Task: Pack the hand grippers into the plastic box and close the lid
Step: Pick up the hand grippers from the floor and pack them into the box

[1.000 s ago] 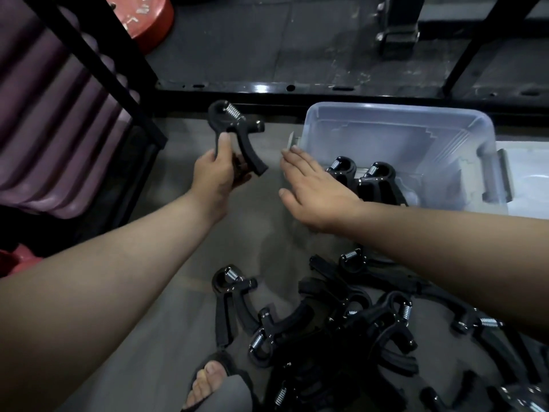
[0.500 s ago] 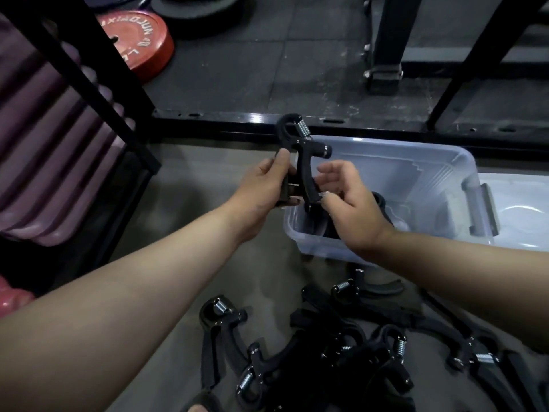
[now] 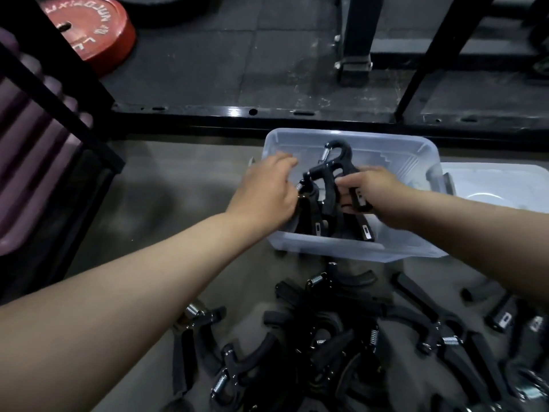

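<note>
Both hands are over the clear plastic box [image 3: 350, 251], which sits on the grey floor [image 3: 166, 209] just in front of a black metal frame rail [image 3: 267, 113]; the right hand [image 3: 377, 194] grips one handle of a black hand gripper [image 3: 329, 176], fingers curled round it, holding it upright inside the box with its spring end topmost; the left hand [image 3: 264, 194] reaches in from the box's left wall, fingers bent down among the grippers already packed [image 3: 315, 221], though whether it actually clasps one I cannot tell, since its fingertips are hidden behind the hand itself. Those packed grippers lie crowded in the left and middle of the box, handles pointing toward the near wall. On the floor nearer the person a loose heap of unpacked grippers [image 3: 335, 337] sprawls, black handles and silver springs tangled together, spreading to the right edge. The lid [image 3: 499, 185] lies flat just beside the box's right end, off the box. Farther back on the dark rubber mat rests a red weight plate [image 3: 89, 28], at the upper left.
</note>
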### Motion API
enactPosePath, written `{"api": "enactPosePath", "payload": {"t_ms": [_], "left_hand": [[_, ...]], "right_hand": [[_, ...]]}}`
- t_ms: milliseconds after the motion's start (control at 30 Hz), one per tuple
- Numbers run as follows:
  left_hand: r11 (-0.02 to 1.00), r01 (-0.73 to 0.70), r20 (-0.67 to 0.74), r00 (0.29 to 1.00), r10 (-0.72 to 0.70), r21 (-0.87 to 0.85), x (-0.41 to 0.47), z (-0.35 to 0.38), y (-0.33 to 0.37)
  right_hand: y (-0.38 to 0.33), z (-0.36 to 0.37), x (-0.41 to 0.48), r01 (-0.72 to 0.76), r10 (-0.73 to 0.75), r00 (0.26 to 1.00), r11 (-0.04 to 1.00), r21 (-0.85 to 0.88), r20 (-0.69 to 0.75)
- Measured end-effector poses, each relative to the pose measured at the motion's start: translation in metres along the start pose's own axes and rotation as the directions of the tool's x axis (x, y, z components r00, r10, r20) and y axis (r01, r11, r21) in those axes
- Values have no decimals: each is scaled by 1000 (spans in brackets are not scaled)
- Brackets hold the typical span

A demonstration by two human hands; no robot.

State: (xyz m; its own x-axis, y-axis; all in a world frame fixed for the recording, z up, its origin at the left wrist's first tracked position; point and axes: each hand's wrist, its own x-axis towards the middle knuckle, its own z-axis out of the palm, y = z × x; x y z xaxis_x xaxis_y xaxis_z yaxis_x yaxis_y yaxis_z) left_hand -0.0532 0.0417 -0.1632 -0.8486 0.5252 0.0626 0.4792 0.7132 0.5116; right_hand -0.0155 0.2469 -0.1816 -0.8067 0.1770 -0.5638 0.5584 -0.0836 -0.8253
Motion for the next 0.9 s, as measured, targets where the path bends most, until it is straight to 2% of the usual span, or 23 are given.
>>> {"api": "enactPosePath", "payload": {"t_ms": [67,133,233,333,467,533,600,633,667,767,900], "left_hand": [[998,4,-47,999,-1,66,2,6,-12],[997,53,-23,998,-52,62,4,10,-17],[988,57,33,998,-62,144,2,20,-22],[988,52,8,999,-54,148,2,25,-24],[990,49,-10,999,-48,136,2,26,-28],[990,49,-10,999,-48,134,1,26,-28],[990,57,-11,998,-56,126,0,27,-28],[991,60,-13,998,-59,122,0,27,-28],[991,63,-16,998,-61,120,0,27,-28],[992,56,-24,998,-53,116,0,26,-28],[992,49,-28,999,-46,120,0,26,-28]], "right_hand": [[4,-12,-2,-50,50,999,991,-120,0],[11,-20,0,-106,99,994,975,-197,-47],[22,-28,9,-202,186,978,957,-210,-94],[30,-30,18,-259,249,966,933,-250,-72],[44,-22,28,-242,217,969,927,-288,-116],[50,-21,36,-200,119,976,826,-527,-183],[52,-21,37,-129,14,989,552,-824,-145],[53,-20,37,-89,-38,992,426,-900,-116],[54,-21,36,-76,-57,993,349,-934,-102],[52,-20,33,-42,-64,996,259,-965,-60],[50,-21,34,-34,-65,996,271,-962,-54]]}}
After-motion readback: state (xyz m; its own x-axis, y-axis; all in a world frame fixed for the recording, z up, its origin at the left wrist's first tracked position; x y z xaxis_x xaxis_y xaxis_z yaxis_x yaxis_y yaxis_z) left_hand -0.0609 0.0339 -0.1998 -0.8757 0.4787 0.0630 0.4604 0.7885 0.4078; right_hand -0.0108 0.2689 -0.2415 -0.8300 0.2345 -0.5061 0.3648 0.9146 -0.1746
